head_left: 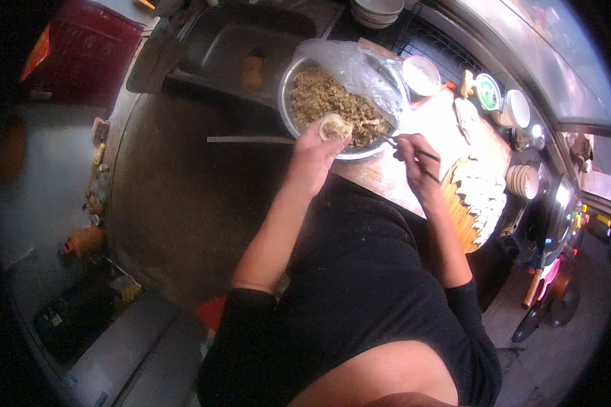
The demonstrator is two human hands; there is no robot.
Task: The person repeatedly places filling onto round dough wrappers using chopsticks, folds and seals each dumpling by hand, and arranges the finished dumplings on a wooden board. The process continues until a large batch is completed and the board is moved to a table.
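My left hand (313, 155) holds a round dumpling wrapper (335, 127) with some filling on it, over the near rim of a metal bowl (286, 104). Minced filling (326, 96) fills much of this bowl, and a clear plastic bag (356, 66) lies across its far right part. At the bowl's right rim, my right hand (418, 157) grips chopsticks (427, 152), or similar thin utensils; their tips reach into the filling. Right of that hand, rows of folded dumplings (481, 198) lie on a round wooden board (458, 213).
Behind the bowl are a sink (249, 46) and stacked bowls (377, 12). A white bowl (421, 76) stands by the metal bowl's right rim. Farther right are a white container (515, 109), more stacked bowls (523, 182) and a pan (562, 208).
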